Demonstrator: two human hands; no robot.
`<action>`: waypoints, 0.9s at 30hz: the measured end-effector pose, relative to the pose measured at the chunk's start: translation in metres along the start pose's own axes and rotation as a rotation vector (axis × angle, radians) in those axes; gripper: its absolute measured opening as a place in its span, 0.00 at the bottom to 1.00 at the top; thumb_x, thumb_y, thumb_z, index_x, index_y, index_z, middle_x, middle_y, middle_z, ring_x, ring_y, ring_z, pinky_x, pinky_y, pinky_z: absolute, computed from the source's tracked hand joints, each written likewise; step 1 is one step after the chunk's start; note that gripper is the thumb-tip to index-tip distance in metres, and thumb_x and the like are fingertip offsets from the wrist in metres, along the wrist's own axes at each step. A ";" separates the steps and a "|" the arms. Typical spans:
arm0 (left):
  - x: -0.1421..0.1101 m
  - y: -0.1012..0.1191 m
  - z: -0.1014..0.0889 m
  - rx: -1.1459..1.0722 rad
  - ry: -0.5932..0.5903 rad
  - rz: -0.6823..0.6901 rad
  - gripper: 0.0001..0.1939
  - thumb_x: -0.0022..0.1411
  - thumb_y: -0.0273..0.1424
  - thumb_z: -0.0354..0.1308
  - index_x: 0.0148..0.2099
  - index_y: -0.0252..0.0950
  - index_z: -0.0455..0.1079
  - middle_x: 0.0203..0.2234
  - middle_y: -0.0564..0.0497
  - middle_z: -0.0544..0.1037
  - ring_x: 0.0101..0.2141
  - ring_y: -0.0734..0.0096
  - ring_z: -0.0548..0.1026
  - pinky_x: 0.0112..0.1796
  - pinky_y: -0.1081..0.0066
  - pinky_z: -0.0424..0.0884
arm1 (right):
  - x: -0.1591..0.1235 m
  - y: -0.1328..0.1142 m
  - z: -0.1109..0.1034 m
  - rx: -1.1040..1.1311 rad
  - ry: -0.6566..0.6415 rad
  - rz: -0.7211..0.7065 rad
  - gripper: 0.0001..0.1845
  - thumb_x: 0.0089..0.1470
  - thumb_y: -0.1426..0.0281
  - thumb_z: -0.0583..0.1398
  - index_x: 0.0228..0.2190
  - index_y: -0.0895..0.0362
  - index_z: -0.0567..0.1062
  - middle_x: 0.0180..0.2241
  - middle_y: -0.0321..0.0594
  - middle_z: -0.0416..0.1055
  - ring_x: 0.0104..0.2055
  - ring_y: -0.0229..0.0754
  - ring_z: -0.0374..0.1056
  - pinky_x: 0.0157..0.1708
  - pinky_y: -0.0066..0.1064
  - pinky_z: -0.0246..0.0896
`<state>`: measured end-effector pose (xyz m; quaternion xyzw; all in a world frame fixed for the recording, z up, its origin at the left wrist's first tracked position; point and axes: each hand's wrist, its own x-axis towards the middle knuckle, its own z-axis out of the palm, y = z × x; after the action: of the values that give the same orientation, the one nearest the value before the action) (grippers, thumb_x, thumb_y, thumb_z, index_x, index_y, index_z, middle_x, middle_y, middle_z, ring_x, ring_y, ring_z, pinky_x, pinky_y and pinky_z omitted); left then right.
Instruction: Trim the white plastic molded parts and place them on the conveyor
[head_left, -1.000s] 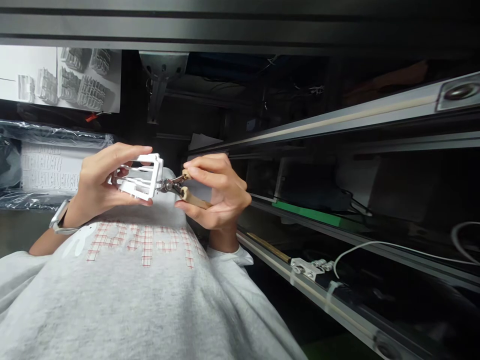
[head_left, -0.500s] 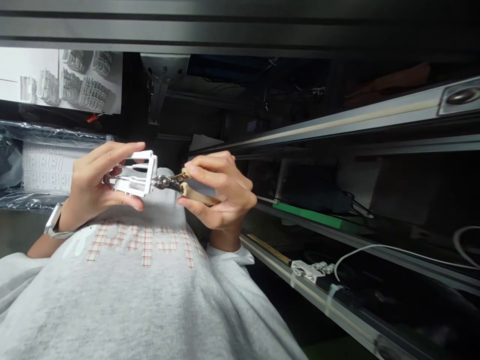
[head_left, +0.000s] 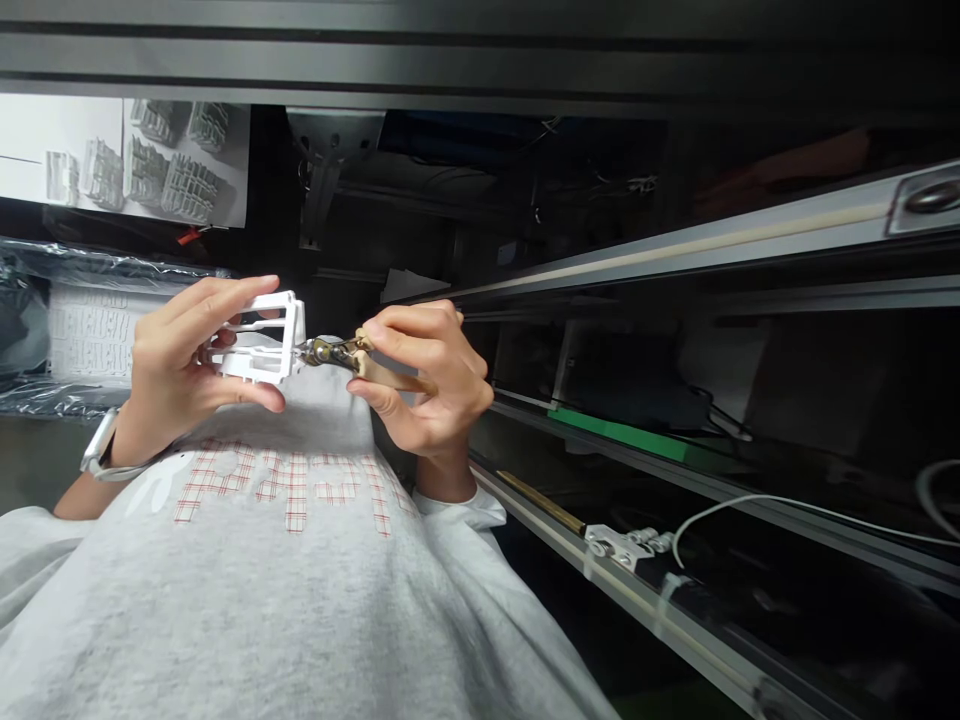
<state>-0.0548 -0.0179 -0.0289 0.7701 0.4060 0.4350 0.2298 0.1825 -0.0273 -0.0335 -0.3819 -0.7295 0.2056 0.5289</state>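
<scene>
My left hand grips a white plastic frame with open slots, thumb below and fingers above. In my right hand is a pair of nippers with cream-coloured handles. The jaws point left and meet the right edge of the frame; whether they are closed on the plastic I cannot tell. Both things are held up in front of the grey shirt. My right palm hides part of the handles.
Stacks of white plastic parts stand on a white surface at upper left. Below it, a plastic-lined box holds flat rows of parts. Metal rails run along the right, with a white cable and a green strip.
Both hands have shifted slightly left, carrying the frame and the nippers. The frame has turned a little, and the nippers' handles look closer together.
</scene>
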 end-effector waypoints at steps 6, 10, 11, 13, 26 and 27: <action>-0.003 0.002 -0.002 0.041 -0.001 -0.016 0.36 0.57 0.51 0.68 0.65 0.44 0.71 0.41 0.49 0.80 0.28 0.79 0.67 0.26 0.78 0.68 | 0.001 -0.002 0.000 -0.004 -0.017 0.007 0.11 0.63 0.62 0.64 0.45 0.52 0.77 0.39 0.39 0.77 0.37 0.44 0.72 0.39 0.42 0.62; -0.003 0.003 -0.003 0.067 -0.010 -0.034 0.37 0.58 0.52 0.67 0.65 0.45 0.71 0.42 0.49 0.80 0.30 0.78 0.69 0.26 0.79 0.68 | -0.001 -0.003 0.001 -0.004 -0.027 0.020 0.11 0.63 0.62 0.63 0.44 0.53 0.77 0.39 0.38 0.77 0.37 0.43 0.72 0.40 0.41 0.61; -0.003 0.002 -0.003 0.069 -0.010 -0.025 0.37 0.57 0.52 0.67 0.65 0.45 0.71 0.42 0.49 0.80 0.30 0.77 0.69 0.26 0.79 0.68 | -0.001 -0.003 0.001 -0.004 -0.025 0.020 0.11 0.63 0.62 0.63 0.44 0.53 0.77 0.38 0.38 0.77 0.37 0.43 0.72 0.40 0.41 0.61; -0.004 0.001 -0.003 0.059 -0.001 0.005 0.38 0.57 0.53 0.67 0.65 0.45 0.71 0.41 0.48 0.80 0.29 0.77 0.69 0.24 0.78 0.68 | -0.002 -0.003 0.001 -0.011 -0.022 0.021 0.10 0.63 0.62 0.63 0.44 0.52 0.76 0.38 0.38 0.76 0.37 0.42 0.71 0.40 0.41 0.60; -0.001 0.007 -0.005 0.063 -0.018 0.024 0.37 0.57 0.52 0.69 0.65 0.47 0.71 0.42 0.49 0.82 0.27 0.75 0.69 0.23 0.74 0.69 | -0.007 -0.005 -0.003 -0.078 -0.027 0.030 0.11 0.62 0.61 0.62 0.45 0.49 0.76 0.37 0.37 0.76 0.36 0.44 0.72 0.40 0.43 0.63; -0.001 0.007 -0.005 0.064 -0.021 0.014 0.36 0.57 0.52 0.68 0.65 0.48 0.71 0.42 0.49 0.82 0.27 0.75 0.68 0.23 0.74 0.68 | -0.007 -0.006 -0.004 -0.079 -0.030 0.032 0.11 0.62 0.61 0.62 0.45 0.49 0.76 0.37 0.36 0.76 0.36 0.44 0.72 0.40 0.43 0.63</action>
<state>-0.0568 -0.0229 -0.0220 0.7845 0.4118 0.4154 0.2060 0.1851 -0.0365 -0.0325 -0.4111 -0.7385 0.1910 0.4991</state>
